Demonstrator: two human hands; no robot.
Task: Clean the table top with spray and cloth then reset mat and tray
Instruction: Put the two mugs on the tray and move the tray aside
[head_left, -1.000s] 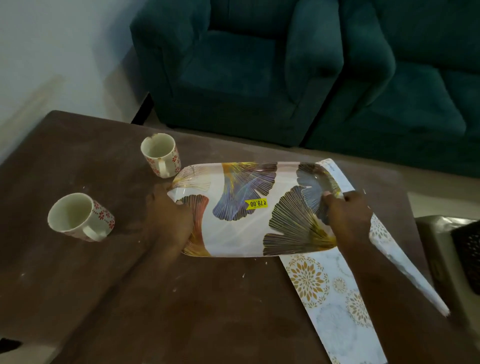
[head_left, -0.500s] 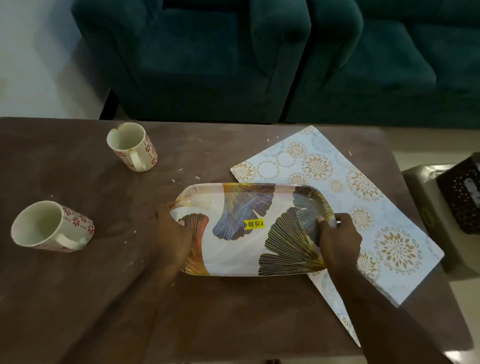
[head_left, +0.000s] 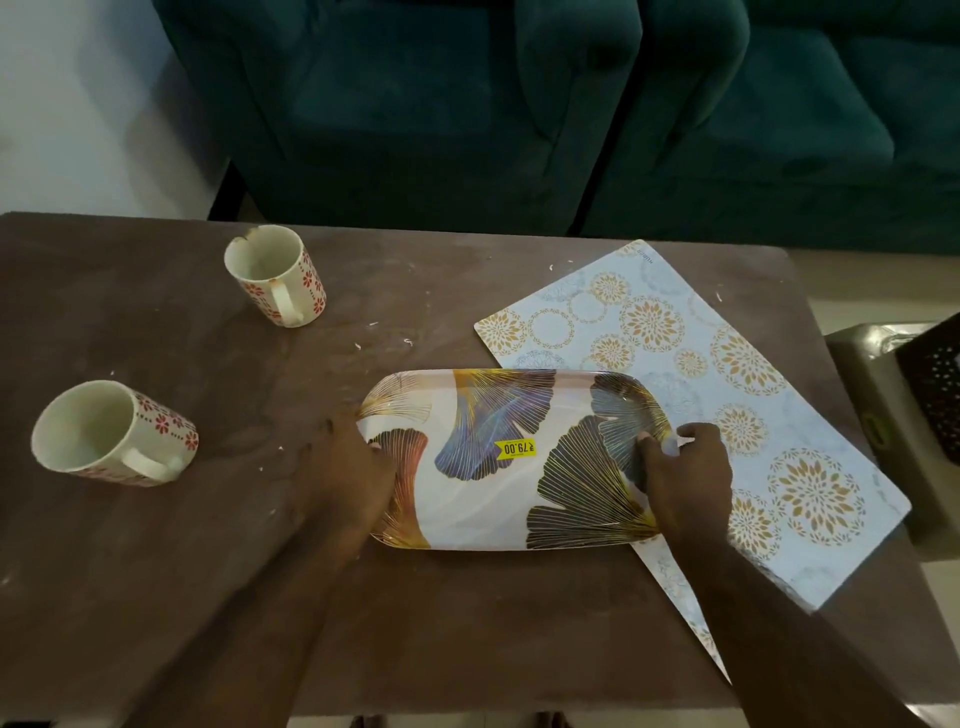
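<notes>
Hands (head_left: 519, 478) on tray (head_left: 498, 499), lengthwise left-right

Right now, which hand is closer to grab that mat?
The right hand. It grips the tray's right end, directly over the mat. The left hand holds the tray's other end, over bare table, so it would probably have to cross over.

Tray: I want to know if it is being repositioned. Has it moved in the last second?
Yes. The tray has come toward the near edge, away from the far mug; its corner nearly touched that mug before, now bare table separates them.
</notes>
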